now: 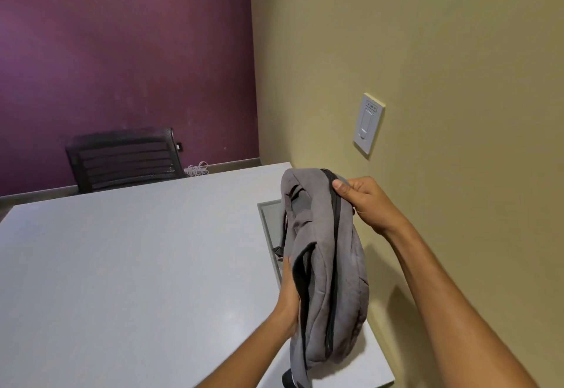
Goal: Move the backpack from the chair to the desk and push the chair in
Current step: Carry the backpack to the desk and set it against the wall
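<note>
At the far left, one black mesh chair (122, 159) stands behind the white bench (137, 265), its back against the purple wall; a coil of white cable (198, 169) lies beside it. Nearer the middle, the left hand (288, 299) presses flat against the side of the single grey backpack (326, 265), fingers hidden behind the fabric. The backpack is over the bench's right edge, sagging and folded, so it seems light, soft and nearly empty; the top seam and the flank give a sure hold. The right hand (366, 201) pinches its top by the zip. One wall switch (368, 124) is above.
</note>
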